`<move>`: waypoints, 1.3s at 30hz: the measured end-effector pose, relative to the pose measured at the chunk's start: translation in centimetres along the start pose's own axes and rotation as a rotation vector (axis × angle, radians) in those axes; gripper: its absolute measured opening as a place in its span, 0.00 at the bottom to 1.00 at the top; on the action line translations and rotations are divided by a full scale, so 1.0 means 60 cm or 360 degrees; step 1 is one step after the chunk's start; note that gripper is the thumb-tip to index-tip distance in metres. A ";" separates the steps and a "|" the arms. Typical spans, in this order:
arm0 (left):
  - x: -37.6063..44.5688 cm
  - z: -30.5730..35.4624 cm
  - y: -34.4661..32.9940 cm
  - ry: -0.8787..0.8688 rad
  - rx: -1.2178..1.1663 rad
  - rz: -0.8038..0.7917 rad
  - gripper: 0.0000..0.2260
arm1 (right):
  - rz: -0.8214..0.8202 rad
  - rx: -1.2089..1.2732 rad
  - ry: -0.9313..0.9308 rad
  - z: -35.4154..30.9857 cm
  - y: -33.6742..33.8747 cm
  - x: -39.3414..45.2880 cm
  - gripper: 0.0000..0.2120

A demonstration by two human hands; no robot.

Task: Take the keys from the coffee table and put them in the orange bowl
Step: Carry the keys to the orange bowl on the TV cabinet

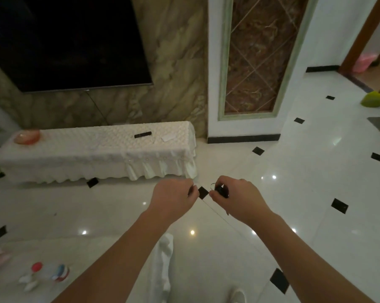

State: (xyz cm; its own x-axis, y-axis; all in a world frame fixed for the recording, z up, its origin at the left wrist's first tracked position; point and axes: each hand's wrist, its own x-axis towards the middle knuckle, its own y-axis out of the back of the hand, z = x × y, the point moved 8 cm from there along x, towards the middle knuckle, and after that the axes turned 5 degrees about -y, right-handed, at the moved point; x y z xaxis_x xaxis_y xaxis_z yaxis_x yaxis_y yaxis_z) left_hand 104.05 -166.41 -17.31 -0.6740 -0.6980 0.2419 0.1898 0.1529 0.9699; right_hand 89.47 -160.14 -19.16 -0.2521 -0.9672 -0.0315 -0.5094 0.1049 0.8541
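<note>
Both my hands are held out in front of me over the white tiled floor. My right hand (235,194) is closed around the keys (221,190): a black fob and a thin metal ring stick out between its fingers. My left hand (172,196) is fisted beside it, pinching something thin and dark at its fingertips; I cannot tell if it is part of the keys. The orange bowl (27,136) sits far away at the left end of a low cabinet (97,154) draped in white cloth. No coffee table is in sight.
A black remote (142,135) and a white card (168,137) lie on the cabinet's right half. A large dark TV (64,40) hangs above. A toy (45,275) lies on the floor at lower left. A white pillar (245,62) stands to the right of the cabinet.
</note>
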 end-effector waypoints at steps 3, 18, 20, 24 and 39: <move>0.044 0.007 -0.003 0.0079 -0.0008 0.0073 0.14 | -0.0013 0.0024 0.0056 0.021 0.015 0.059 0.13; 0.163 -0.188 -0.049 0.0359 -0.0002 0.0048 0.13 | -0.0235 -0.0028 0.0258 -0.068 -0.032 0.298 0.12; 0.186 -0.232 -0.058 0.0385 -0.0004 0.0058 0.14 | -0.0234 -0.0080 0.0272 -0.090 -0.044 0.341 0.13; 0.233 -0.326 -0.070 0.0399 -0.0043 0.0112 0.15 | -0.0203 -0.0165 0.0316 -0.147 -0.070 0.435 0.13; 0.238 -0.649 -0.038 0.0772 0.0017 0.0236 0.14 | -0.0300 -0.0209 0.0800 -0.406 -0.218 0.674 0.13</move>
State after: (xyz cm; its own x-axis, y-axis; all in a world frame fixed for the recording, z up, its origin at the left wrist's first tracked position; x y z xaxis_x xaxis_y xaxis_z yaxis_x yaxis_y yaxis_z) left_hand 121.81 -204.00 -17.23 -0.2306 -0.9126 0.3377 0.2493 0.2800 0.9270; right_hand 105.95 -206.29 -18.98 0.2738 -0.9612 0.0341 -0.3925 -0.0793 0.9163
